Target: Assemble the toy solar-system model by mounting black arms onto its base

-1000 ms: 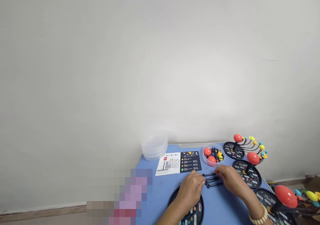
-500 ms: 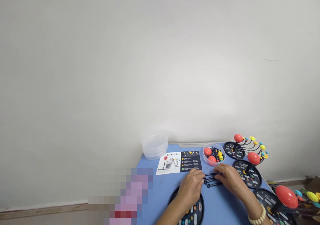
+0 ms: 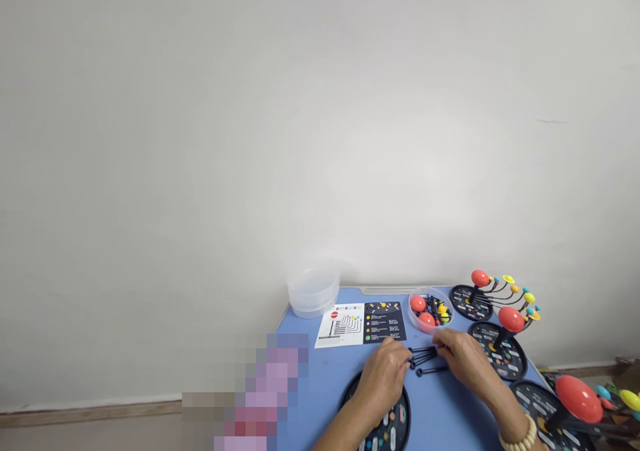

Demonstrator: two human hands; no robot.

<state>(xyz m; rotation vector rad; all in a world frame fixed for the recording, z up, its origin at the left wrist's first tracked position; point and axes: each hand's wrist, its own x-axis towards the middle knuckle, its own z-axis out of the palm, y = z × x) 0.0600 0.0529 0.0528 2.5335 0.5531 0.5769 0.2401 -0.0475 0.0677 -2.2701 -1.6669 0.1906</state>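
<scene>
Several thin black rods [image 3: 424, 355] with ringed ends lie on the blue table between my hands. My left hand [image 3: 386, 373] touches their ringed ends with its fingers bent together, above a round black base [image 3: 400, 424] printed with planets. At the other end of the rods is my right hand [image 3: 463, 357], its thumb and fingers closed near them; what they pinch is too small to make out. Behind it a clear round bowl [image 3: 411, 319] holds red balls [image 3: 427, 321], small yellow pieces and black parts.
A printed sheet [image 3: 345, 334] lies beyond my left hand, with stacked clear bowls [image 3: 313, 297] behind it. Along the right side stand three models with red balls [image 3: 480, 278] on black bases [image 3: 500, 357]. A wall rises behind the table.
My right hand has shifted slightly away from my left, and its fingers have drawn back a little from the rods. The whole view has shifted slightly.
</scene>
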